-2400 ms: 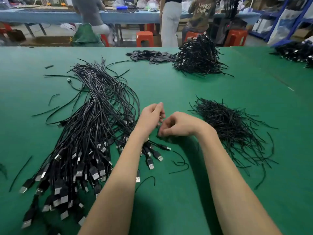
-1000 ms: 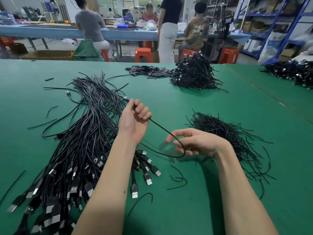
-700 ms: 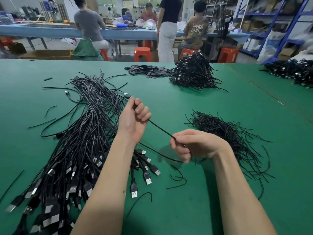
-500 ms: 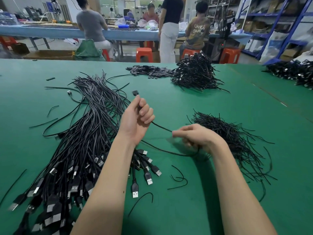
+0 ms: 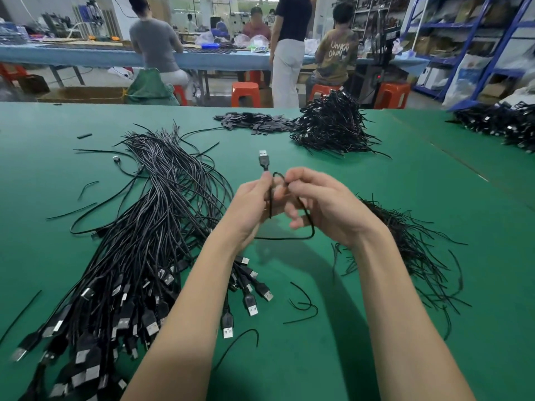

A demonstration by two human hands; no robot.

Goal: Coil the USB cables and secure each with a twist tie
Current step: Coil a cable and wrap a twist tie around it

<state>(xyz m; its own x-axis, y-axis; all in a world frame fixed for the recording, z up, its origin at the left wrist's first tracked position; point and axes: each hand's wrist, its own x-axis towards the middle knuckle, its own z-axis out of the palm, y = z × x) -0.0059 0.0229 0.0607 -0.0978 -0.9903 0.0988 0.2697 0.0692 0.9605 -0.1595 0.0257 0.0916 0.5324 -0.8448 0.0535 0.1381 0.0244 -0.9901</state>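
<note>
Only writing I can read: "UNKN OWN" on the shirt back [image 5: 338,50] of a seated person at 12 o'clock. My left hand [image 5: 251,209] pinches the USB cable [image 5: 309,227] just under its plug [image 5: 264,160], plug pointing up; my right hand [image 5: 321,206] curls round the cable's loop. Half a second ago the hands were apart with the cable strung between them; now they meet above the green table [image 5: 405,180]. Loose cables [image 5: 139,227] lie at 9 o'clock, twist ties [image 5: 411,241] at 3
</note>
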